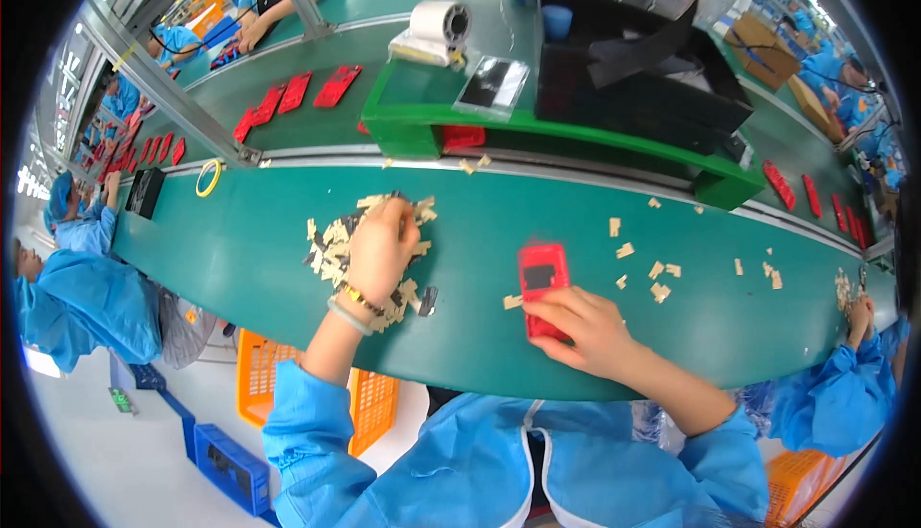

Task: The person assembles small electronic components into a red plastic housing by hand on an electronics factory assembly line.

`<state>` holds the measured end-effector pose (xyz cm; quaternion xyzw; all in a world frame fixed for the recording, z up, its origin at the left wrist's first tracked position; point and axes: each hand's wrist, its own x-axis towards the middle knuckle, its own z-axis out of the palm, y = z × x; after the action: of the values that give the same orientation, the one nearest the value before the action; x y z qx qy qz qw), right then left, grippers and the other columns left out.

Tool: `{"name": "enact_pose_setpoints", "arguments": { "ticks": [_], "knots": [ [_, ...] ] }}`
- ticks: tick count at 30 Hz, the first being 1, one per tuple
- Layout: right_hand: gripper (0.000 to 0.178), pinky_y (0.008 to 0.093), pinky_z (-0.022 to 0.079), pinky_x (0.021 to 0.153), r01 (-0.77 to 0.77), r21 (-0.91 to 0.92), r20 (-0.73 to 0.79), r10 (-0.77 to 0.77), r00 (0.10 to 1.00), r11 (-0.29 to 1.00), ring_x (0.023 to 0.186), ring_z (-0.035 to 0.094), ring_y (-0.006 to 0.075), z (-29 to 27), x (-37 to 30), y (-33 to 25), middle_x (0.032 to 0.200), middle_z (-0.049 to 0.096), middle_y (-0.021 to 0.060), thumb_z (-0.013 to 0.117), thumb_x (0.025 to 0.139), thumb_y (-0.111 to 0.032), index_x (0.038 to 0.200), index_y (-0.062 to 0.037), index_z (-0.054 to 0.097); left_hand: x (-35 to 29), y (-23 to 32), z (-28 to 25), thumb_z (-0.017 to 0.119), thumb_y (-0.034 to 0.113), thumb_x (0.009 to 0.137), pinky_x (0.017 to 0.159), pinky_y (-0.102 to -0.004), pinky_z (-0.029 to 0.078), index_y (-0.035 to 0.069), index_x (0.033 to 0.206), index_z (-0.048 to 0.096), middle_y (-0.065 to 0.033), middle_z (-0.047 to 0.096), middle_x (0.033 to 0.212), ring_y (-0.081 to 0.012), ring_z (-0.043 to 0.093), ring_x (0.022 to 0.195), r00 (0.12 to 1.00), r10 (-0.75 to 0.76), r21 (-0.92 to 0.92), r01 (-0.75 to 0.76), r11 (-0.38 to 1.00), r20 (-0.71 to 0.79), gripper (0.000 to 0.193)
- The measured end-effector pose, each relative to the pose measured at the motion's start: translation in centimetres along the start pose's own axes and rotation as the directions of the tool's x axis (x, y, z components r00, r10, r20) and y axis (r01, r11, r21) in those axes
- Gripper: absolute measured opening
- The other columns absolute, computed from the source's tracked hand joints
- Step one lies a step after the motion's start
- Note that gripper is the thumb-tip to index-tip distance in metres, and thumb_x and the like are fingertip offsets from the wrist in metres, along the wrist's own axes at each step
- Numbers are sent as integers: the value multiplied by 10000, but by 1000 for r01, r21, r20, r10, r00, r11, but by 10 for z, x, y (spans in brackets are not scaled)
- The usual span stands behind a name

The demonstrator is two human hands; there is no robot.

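Note:
My left hand [382, 245] reaches into a pile of small cream and black pieces [331, 250] on the green table. Its fingers are curled together at the far side of the pile; whatever they pinch is hidden. In my right hand [585, 328] is a red plastic casing [544, 261] with a dark rectangle on its face. The fingers and thumb grip the casing's near end, just above the tabletop. A single cream piece [512, 303] lies beside the casing on its left. Right of it, several more cream pieces [660, 292] are scattered.
Beyond the table, red casings [336, 86] lie on a green conveyor. A green stand [413, 120] bridges it, bearing a white roll [439, 22] and a black bin [614, 96]. A yellow tape ring [208, 178] lies far left. Co-workers [91, 303] sit on both sides.

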<state>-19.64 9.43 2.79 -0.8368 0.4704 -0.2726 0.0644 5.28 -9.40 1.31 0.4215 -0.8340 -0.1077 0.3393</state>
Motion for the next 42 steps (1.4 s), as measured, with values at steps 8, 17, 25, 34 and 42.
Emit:
{"name": "enact_pose_setpoints", "arguments": {
  "ticks": [8,17,25,34,42],
  "knots": [
    [121,266,513,711,-125,610,-263,349,900,783,810,624,161,12,72,-14,905,628,78,644,836,25,949,-12,669,-30,76,-8,573,39,895,622,-250,511,-22,943,604,-73,679,768,-115,650,709,928,-25,-666,284,689,371,84],
    [202,258,507,657,-58,455,-446,283,849,889,755,594,142,-17,70,-25,954,589,76,726,800,-28,976,-19,628,-31,107,-9,603,45,930,611,-221,509,-41,988,618,-88,686,870,-116,640,699,922,-73,-885,387,259,381,105],
    [146,295,502,611,80,298,-424,56,904,951,747,611,203,-29,52,-35,927,592,84,670,821,-10,966,-16,657,-52,133,-34,648,39,875,772,-290,497,-3,935,679,-108,673,970,-180,614,887,996,6,-820,68,569,87,79],
    [79,290,517,678,-192,505,-129,293,947,841,814,655,188,-42,12,-8,902,650,110,636,854,-36,921,-7,667,-64,154,-22,754,38,724,909,-417,452,37,816,686,-81,713,975,-293,598,1047,946,318,-671,-273,689,-58,115],
    [183,310,506,695,-463,313,-285,547,787,829,817,603,207,-66,-56,48,1004,578,83,713,798,-120,938,-64,608,-53,177,7,775,5,628,720,-376,488,43,853,665,-72,674,876,-239,625,790,899,433,-430,-415,801,-62,253]
  ]
}}
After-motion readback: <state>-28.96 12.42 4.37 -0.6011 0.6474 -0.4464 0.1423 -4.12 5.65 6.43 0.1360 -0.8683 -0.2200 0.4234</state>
